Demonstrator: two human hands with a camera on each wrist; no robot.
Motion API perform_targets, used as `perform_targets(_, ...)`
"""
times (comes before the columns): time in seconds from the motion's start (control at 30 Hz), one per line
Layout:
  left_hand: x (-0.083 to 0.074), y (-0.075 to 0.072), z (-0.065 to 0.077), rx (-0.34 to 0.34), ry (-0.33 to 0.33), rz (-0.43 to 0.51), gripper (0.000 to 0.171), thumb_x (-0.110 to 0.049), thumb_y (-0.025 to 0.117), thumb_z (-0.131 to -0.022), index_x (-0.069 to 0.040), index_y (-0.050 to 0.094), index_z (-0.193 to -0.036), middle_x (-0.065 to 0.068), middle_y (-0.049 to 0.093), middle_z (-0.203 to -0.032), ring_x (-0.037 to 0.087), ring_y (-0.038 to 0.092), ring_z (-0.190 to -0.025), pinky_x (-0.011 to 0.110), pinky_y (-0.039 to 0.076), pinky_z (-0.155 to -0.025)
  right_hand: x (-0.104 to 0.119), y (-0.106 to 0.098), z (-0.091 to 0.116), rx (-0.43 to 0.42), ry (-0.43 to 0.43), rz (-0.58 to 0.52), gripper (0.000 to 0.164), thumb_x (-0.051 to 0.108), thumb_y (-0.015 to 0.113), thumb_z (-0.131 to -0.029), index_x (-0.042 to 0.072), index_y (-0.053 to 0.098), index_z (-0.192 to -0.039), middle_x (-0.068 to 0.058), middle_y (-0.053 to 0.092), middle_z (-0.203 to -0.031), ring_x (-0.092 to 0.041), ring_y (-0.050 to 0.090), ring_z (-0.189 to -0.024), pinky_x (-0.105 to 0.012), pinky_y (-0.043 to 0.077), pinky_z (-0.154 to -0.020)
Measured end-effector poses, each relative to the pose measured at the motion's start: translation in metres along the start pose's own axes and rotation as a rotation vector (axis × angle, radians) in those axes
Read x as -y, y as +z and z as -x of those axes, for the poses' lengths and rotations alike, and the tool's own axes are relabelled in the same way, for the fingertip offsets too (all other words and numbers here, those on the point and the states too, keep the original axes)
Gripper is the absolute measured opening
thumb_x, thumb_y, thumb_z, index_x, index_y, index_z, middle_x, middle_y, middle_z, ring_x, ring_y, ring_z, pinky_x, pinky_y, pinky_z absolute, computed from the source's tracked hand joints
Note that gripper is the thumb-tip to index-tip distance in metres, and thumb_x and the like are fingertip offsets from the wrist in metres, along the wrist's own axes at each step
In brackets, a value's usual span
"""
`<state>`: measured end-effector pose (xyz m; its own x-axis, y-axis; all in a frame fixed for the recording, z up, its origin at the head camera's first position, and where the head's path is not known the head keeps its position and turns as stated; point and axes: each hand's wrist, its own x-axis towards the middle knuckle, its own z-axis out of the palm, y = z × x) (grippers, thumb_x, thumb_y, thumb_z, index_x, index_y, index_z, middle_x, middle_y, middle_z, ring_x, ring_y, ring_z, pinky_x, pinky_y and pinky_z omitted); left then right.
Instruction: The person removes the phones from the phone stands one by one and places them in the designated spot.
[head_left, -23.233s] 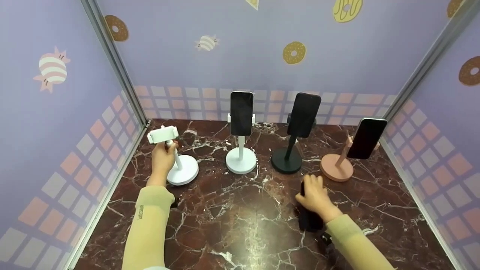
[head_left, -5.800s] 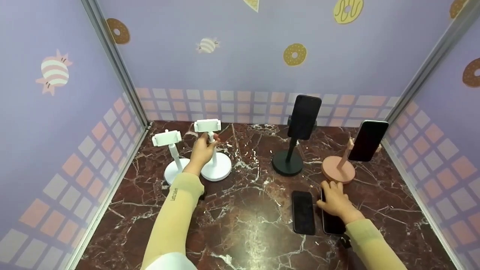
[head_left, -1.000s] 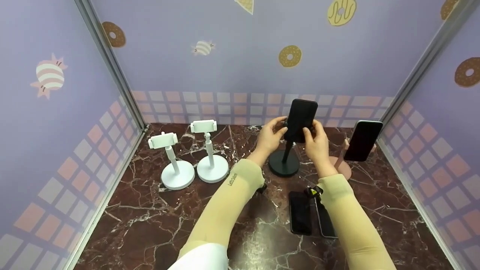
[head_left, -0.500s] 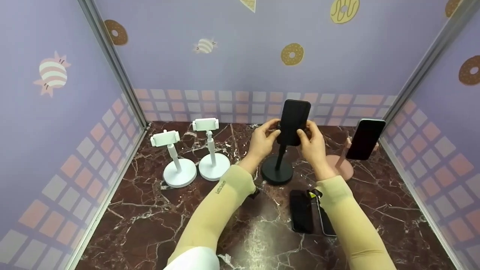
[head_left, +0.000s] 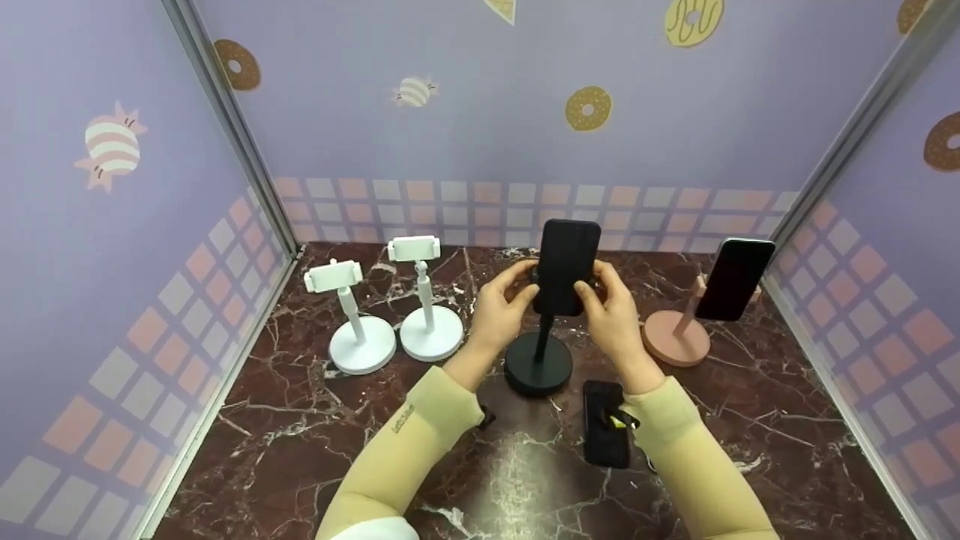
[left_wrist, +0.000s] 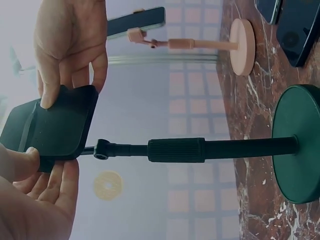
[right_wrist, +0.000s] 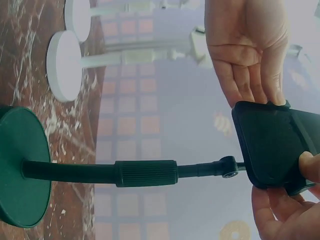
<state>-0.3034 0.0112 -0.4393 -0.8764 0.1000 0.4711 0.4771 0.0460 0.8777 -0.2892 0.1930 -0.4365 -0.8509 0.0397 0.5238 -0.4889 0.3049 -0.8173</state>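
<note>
A black phone [head_left: 568, 262] sits upright in the clamp of a black phone stand [head_left: 538, 364]. My left hand [head_left: 499, 311] grips the phone's left side together with the clamp, thumb on the front. On the opposite side my right hand [head_left: 613, 319] pinches it likewise, its thumb lying on the screen. Both wrist views show fingers curled behind the phone [right_wrist: 272, 145] and the stand's ribbed pole [left_wrist: 177, 150] running to its round base. Another dark phone [head_left: 606, 446] lies flat on the table, partly under a wrist camera; a further one is mostly hidden by the right sleeve.
Two white phone stands [head_left: 362, 345] [head_left: 431, 334], their clamps holding nothing, stand at the left. At the right a pink stand [head_left: 676, 337] bears a tilted phone [head_left: 735, 279]. Patterned walls [head_left: 480, 135] enclose the marbled table [head_left: 300, 450] at the back and sides.
Earlier, the second white stand held a phone and stood farther right; a second phone was later laid down. Within the last second both hands drew the black stand leftward and nearer.
</note>
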Motion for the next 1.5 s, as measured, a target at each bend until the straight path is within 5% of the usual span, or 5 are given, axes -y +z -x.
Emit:
perform_targets(0.2, -0.011, -0.009, 0.023, -0.014, 0.031, 0.026, 0.038, -0.001, 0.068, -0.096, 0.008, 0.062, -0.132, 0.027, 0.07, -0.123, 0.027, 0.071, -0.094, 0.018, 0.052, -0.068, 0.015, 0.003, 0.019, 0.026, -0.049, 0.006, 0.029, 0.005, 0.06, -0.102, -0.004, 0.059, -0.129, -0.02, 0.067, -0.119, -0.014, 0.066, -0.095, -0.016, 0.053, -0.077)
perform_targets(0.7, -0.02, -0.019, 0.069, -0.024, 0.041, 0.079, 0.039, -0.003, 0.067, -0.096, 0.01, 0.061, -0.132, 0.028, 0.068, -0.121, 0.007, 0.066, -0.089, 0.018, 0.049, -0.067, 0.029, 0.009, 0.059, 0.039, -0.115, -0.016, 0.026, 0.001, 0.061, -0.1, -0.006, 0.06, -0.126, -0.02, 0.069, -0.11, -0.005, 0.066, -0.091, -0.016, 0.056, -0.077)
perform_targets(1.17, -0.013, -0.017, 0.079, -0.022, 0.029, 0.098, 0.04, -0.004, 0.066, -0.097, 0.008, 0.06, -0.135, 0.027, 0.067, -0.126, 0.03, 0.072, -0.107, 0.021, 0.055, -0.078, 0.024, 0.01, 0.066, 0.042, -0.114, 0.01, 0.025, 0.001, 0.062, -0.1, -0.005, 0.06, -0.124, -0.019, 0.069, -0.106, -0.007, 0.064, -0.085, -0.017, 0.054, -0.071)
perform_targets(1.5, -0.012, -0.015, 0.08, -0.019, -0.009, 0.072, 0.039, -0.007, 0.067, -0.098, 0.002, 0.061, -0.136, 0.023, 0.069, -0.125, 0.031, 0.073, -0.104, 0.023, 0.058, -0.075, 0.023, 0.007, 0.067, 0.058, -0.109, 0.042, 0.026, 0.002, 0.061, -0.101, -0.007, 0.058, -0.125, -0.02, 0.067, -0.113, -0.01, 0.064, -0.098, -0.014, 0.051, -0.082)
